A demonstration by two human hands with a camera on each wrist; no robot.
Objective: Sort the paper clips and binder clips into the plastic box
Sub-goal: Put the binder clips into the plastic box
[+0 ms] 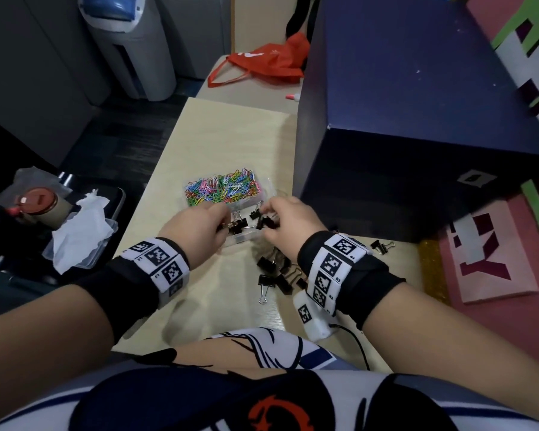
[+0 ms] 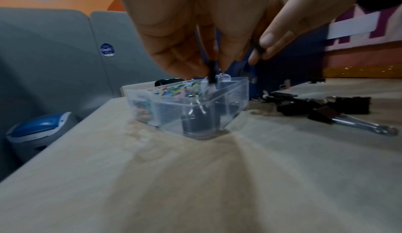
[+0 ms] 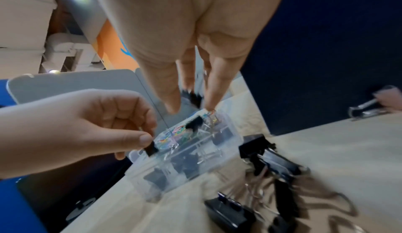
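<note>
A clear plastic box [image 1: 242, 238] sits on the light wooden table [image 1: 227, 135]. Its far compartment holds colourful paper clips [image 1: 223, 188]; the near one holds black binder clips [image 1: 263, 223]. My left hand [image 1: 220, 224] pinches a black binder clip [image 2: 212, 72] just above the near compartment. From the right, my right hand [image 1: 266, 213] pinches another black binder clip [image 3: 193, 97] over the same box [image 3: 226, 161]. A loose pile of binder clips [image 1: 277, 272] lies on the table between my wrists, and a single one [image 1: 381, 246] lies further right.
A big dark blue box [image 1: 417, 119] stands close on the right of the plastic box. A red bag [image 1: 262, 63] lies at the table's far end. Left of the table's edge are a tray with tissue [image 1: 81, 234] and a lidded cup [image 1: 41, 203].
</note>
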